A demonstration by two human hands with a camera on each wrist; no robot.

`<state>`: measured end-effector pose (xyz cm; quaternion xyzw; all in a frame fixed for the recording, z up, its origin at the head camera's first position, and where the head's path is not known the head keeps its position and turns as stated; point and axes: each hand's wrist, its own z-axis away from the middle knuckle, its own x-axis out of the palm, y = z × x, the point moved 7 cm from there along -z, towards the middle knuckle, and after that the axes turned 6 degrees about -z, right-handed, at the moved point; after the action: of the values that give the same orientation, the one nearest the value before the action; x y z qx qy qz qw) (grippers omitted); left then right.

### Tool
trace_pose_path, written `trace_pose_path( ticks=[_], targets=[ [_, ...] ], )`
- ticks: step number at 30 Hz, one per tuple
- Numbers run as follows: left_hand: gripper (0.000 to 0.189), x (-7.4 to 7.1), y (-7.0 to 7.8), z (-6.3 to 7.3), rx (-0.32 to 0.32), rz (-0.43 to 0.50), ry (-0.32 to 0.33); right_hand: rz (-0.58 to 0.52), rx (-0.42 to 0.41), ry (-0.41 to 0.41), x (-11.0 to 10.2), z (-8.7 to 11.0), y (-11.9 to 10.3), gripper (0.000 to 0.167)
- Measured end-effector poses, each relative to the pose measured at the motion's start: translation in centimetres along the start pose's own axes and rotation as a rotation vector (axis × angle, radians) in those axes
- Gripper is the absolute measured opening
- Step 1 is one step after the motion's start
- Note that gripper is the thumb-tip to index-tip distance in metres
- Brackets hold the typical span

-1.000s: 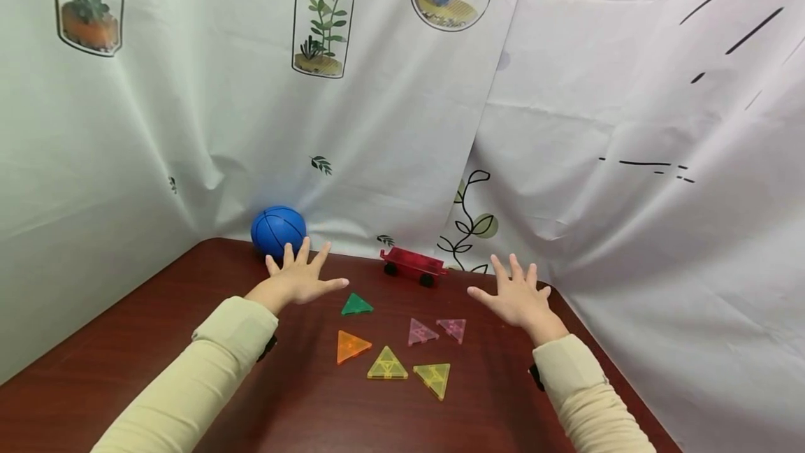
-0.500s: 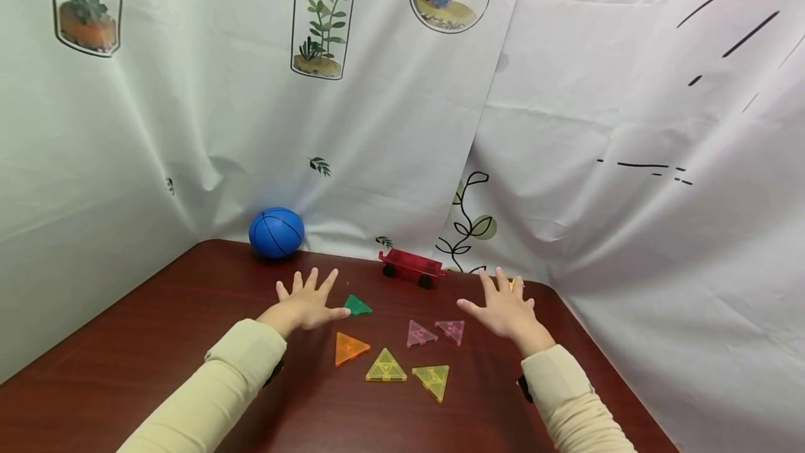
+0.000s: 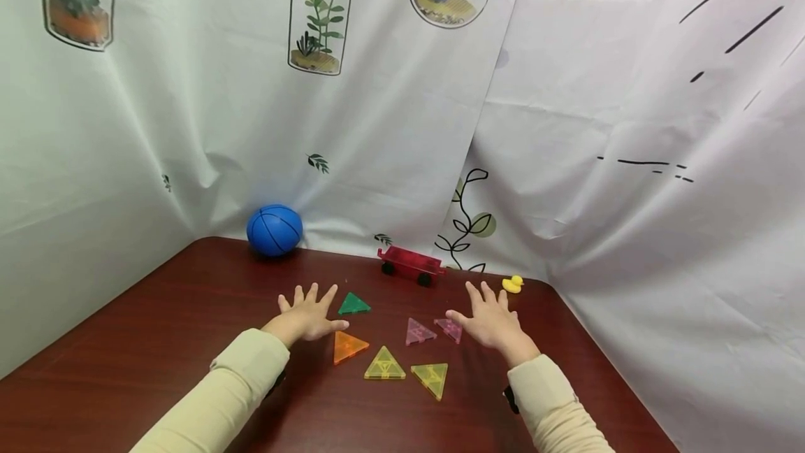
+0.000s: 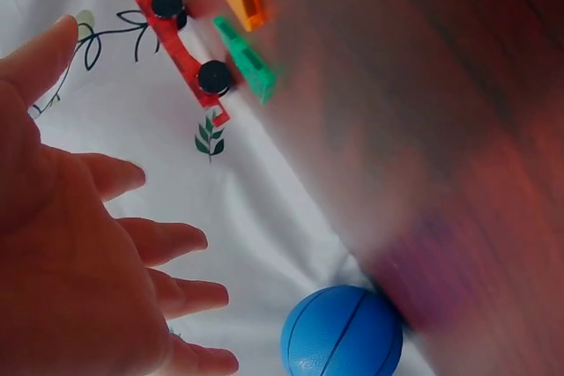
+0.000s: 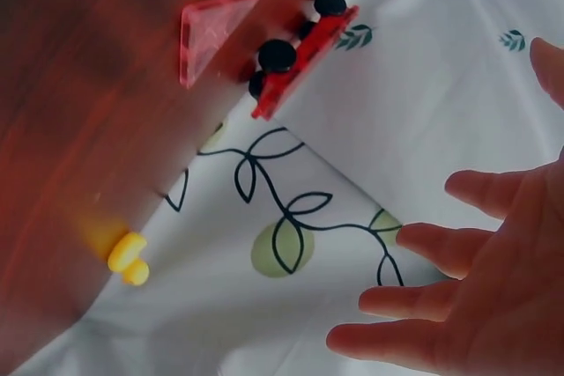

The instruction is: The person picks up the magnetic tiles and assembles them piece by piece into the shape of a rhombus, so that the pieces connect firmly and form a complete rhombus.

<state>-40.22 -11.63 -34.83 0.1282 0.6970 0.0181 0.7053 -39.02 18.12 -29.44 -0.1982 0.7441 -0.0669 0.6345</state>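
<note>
My left hand (image 3: 306, 314) hovers with fingers spread over the left part of the table, nearest the orange triangle tile (image 3: 349, 347) and the green triangle tile (image 3: 355, 304). Fingers splayed as well, my right hand (image 3: 490, 318) is above the table on the right and overlaps one pink triangle tile (image 3: 449, 329) in the head view. Another pink triangle tile (image 3: 419, 332) lies to its left. Closer to me lie two yellow triangle tiles, the left tile (image 3: 385, 364) and the right tile (image 3: 432, 379). Both hands hold nothing.
A blue ball (image 3: 274, 230) sits at the back left of the brown table (image 3: 157, 341). By the back edge stands a red toy wagon (image 3: 411, 265) with black wheels. A yellow rubber duck (image 3: 512, 284) is at the back right. White printed cloth (image 3: 390, 124) hangs behind.
Both hands have come back toward me and inward, fingers still spread. The duck, hidden behind the right hand at first, now shows fully. The tiles, ball and wagon stay in place.
</note>
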Motion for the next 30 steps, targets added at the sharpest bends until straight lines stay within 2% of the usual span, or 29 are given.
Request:
trace_pose_path(
  ticks=[8,16,21,30],
  targets=[
    [0.071,1.1,0.3,-0.1,0.003,-0.026,-0.036,-0.013,0.001,-0.009,1.6,0.0,-0.3,0.08],
    [0.072,1.9,0.7,0.0,-0.005,0.008,-0.06,0.02,-0.029,-0.033,2.9,0.2,-0.9,0.072],
    [0.071,2.7,1.0,-0.5,0.0,0.001,-0.081,0.04,-0.051,-0.051,3.9,0.3,-1.4,0.067],
    [0.05,3.4,1.6,-0.9,0.008,-0.057,-0.132,0.1,-0.101,-0.137,6.4,0.3,-2.9,0.059]
  ],
)
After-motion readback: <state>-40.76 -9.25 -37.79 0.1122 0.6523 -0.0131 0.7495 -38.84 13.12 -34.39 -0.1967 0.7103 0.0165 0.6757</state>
